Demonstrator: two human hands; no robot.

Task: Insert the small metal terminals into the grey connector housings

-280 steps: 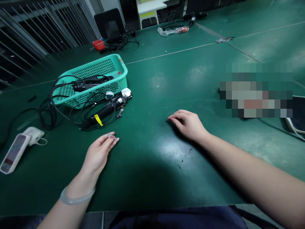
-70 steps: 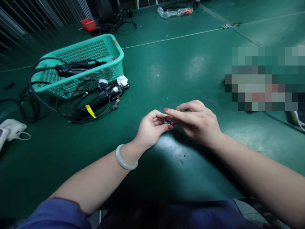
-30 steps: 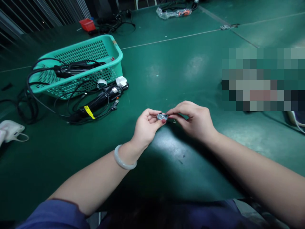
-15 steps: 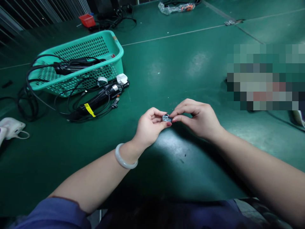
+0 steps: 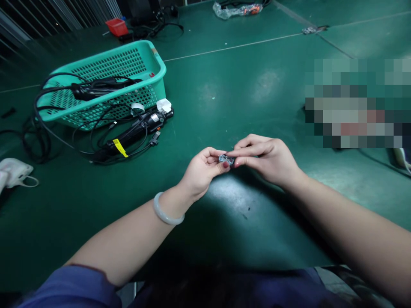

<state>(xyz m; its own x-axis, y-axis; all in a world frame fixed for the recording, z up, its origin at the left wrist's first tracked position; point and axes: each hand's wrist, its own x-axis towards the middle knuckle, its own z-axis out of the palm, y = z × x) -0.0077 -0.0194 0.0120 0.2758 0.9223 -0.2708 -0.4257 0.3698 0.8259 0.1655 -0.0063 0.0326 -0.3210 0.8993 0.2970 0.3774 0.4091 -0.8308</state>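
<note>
Between my two hands, just above the green table (image 5: 205, 124), is a small grey-and-dark part (image 5: 225, 159) that looks like a little circuit board. My left hand (image 5: 203, 171) pinches its left side between thumb and fingers. On its right side, the thumb and fingertips of my right hand (image 5: 268, 158) close around the edge. The fingers cover much of the part, so its full shape is hidden. A pale bangle (image 5: 165, 211) circles my left wrist.
At the left, a turquoise basket (image 5: 160, 64) holds black corded devices. In front of it lies a black handheld device (image 5: 138, 132) with cables and a yellow tag. A white charger-like object (image 5: 17, 171) sits far left, a red bin (image 5: 117, 27) behind. The right side is pixelated.
The right fingers have straightened and moved further over the part, which now sits slightly turned. The left thumb has shifted a little. Nothing else on the table has moved.
</note>
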